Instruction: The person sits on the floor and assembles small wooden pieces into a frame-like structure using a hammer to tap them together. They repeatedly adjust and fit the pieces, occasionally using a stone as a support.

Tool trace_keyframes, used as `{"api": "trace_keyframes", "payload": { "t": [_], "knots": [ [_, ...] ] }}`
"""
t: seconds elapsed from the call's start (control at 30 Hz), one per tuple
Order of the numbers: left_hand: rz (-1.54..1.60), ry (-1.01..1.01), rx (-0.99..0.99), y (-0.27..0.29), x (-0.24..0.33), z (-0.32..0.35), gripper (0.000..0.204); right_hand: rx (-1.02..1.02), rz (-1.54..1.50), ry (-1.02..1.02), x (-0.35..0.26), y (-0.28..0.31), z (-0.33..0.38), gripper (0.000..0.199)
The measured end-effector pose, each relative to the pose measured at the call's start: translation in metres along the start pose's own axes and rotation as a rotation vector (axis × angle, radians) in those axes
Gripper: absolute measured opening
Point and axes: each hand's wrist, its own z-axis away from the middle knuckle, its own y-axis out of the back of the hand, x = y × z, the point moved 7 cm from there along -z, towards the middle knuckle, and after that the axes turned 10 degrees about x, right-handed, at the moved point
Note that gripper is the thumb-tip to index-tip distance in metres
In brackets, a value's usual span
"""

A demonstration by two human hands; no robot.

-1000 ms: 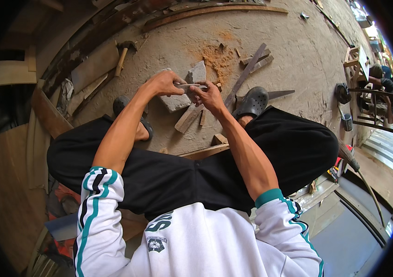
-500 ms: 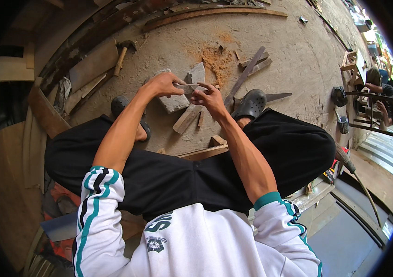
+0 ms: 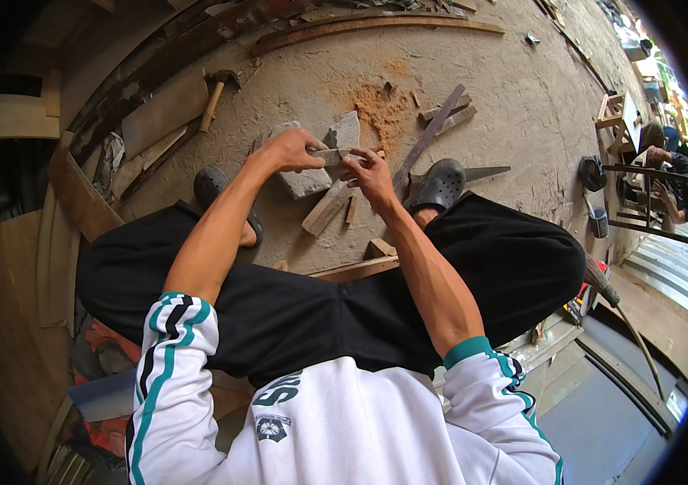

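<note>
One small grayish piece (image 3: 330,157), pinched at both ends.

Half a second ago it's mostly a thin pale edge; now it's tipped so a wider flat face shows, though the grip has barely shifted. Left hand (image 3: 289,151) has the left end between thumb and fingers, right hand (image 3: 371,175) pinches the other end with its fingertips — so the piece bridges the gap between them. It appears just over the gray block (image 3: 305,184) on the floor (image 3: 279,81) — can't tell if they touch.
</note>
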Motion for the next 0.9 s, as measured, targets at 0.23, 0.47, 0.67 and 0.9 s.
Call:
{"api": "trace_keyframes", "payload": {
  "t": [0.23, 0.47, 0.67, 0.9],
  "knots": [
    [-0.092, -0.119, 0.091, -0.005, 0.012, -0.013, 0.045, 0.045, 0.082, 0.076, -0.016, 0.012, 0.003, 0.043],
    [-0.212, -0.105, 0.116, -0.020, 0.076, -0.037, 0.061, 0.134, 0.141, 0.136, -0.044, 0.061, 0.015, 0.046],
    [-0.163, -0.224, 0.085, -0.024, 0.138, -0.061, 0.061, 0.244, 0.292, 0.174, -0.091, 0.117, 0.039, 0.039],
    [-0.137, -0.373, 0.106, -0.023, 0.188, -0.079, 0.064, 0.372, 0.308, 0.220, -0.127, 0.151, 0.068, 0.040]
  ]
}}
